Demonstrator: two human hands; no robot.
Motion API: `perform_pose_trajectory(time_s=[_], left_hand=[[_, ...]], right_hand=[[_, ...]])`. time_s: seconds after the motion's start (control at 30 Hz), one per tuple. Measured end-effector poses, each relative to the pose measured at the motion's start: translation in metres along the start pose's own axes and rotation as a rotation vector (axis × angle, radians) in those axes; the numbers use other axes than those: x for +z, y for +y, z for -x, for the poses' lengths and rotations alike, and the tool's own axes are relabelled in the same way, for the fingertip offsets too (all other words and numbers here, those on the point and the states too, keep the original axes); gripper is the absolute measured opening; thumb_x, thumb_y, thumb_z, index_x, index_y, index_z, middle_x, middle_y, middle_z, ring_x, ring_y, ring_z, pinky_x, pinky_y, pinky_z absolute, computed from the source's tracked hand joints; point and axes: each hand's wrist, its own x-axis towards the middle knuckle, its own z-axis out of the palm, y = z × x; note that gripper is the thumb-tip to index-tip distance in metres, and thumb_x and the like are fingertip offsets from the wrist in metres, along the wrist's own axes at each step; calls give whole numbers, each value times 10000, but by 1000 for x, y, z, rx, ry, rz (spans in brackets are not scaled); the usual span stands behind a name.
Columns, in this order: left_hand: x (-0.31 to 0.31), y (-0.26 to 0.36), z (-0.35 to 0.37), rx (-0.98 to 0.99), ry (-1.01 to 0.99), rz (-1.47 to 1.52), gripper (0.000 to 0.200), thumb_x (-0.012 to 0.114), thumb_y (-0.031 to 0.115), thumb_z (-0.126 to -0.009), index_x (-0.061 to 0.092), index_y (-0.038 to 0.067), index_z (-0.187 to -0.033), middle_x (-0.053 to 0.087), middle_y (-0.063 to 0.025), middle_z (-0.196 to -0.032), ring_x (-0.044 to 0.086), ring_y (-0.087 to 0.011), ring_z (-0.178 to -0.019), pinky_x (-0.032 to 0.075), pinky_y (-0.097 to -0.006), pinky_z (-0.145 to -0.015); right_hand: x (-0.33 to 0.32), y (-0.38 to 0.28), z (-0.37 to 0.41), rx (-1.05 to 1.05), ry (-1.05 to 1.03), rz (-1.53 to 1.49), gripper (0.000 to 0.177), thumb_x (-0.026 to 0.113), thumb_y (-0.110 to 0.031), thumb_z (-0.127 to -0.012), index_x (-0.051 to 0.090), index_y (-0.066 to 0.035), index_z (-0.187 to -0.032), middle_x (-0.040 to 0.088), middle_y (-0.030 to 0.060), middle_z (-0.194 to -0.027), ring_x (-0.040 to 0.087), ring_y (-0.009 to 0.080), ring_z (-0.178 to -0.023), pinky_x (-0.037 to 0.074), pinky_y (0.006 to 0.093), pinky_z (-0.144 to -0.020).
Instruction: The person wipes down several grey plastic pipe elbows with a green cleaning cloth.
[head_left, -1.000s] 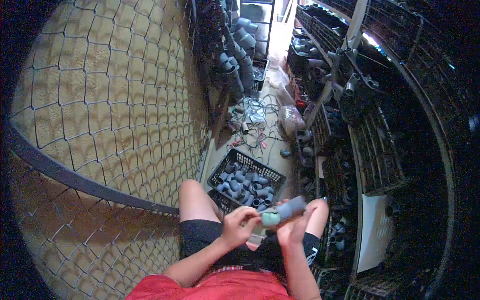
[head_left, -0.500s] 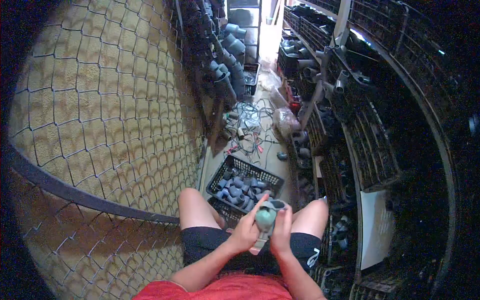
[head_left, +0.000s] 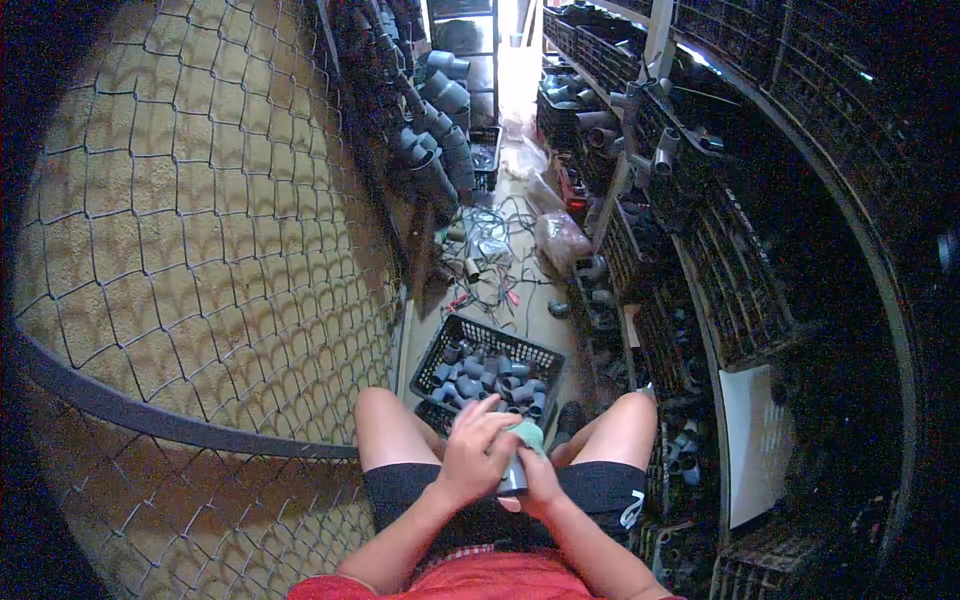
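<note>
Above my lap I hold a grey pipe fitting (head_left: 513,479) between both hands. Its lower end shows, and its upper part is covered by fingers and a pale green cloth-like piece (head_left: 529,432). My left hand (head_left: 476,452) is against the fitting's left side, its blurred fingers reaching over the top. My right hand (head_left: 540,478) grips the right side, its thumb lying by the green piece. Which hand has the green piece cannot be made out. Just beyond my hands, a black plastic crate (head_left: 556,358) holds several grey pipe fittings (head_left: 470,386).
Wire mesh fencing (head_left: 190,260) runs along the left. Shelves of dark crates (head_left: 735,285) line the right. Farther along the aisle, tangled cables (head_left: 495,275) and plastic bags (head_left: 560,240) lie on the floor. Large grey fittings (head_left: 445,95) are stacked at the left back.
The fitting has turned and dropped closer to my lap, so its round opening no longer faces up. My left fingers have moved over the top. The camera view has shifted slightly.
</note>
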Motion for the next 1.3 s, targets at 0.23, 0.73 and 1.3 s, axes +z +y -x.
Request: perform_pose_trajectory(time_s=[0.23,0.73,1.3], left_hand=[[2,-9,-2,207,50,-320,213,710,293,-824,701,88,-770,693,-33,-788,630,-237,-931,326,-530,-1040],[18,-34,-5,520,-47,15,259,604,190,-865,581,73,-635,600,-47,-683,585,-264,-738,391,-430,-792],[75,-84,18,377,-86,147,311,706,236,-820,570,44,-617,607,-141,-695,626,-328,-780,466,-436,-697]], right_hand=[[-16,-1,-5,-569,51,824,353,361,-255,-1017,519,-1,-1204,637,217,-1024,626,414,-942,502,455,-809],[-24,-45,13,-327,-251,756,441,318,-381,-1061,578,-27,-1096,661,134,-924,667,266,-835,539,380,-689],[-115,-18,-15,-284,-258,663,323,477,-254,-1007,582,-71,-1252,689,93,-1031,674,250,-925,519,351,-837]])
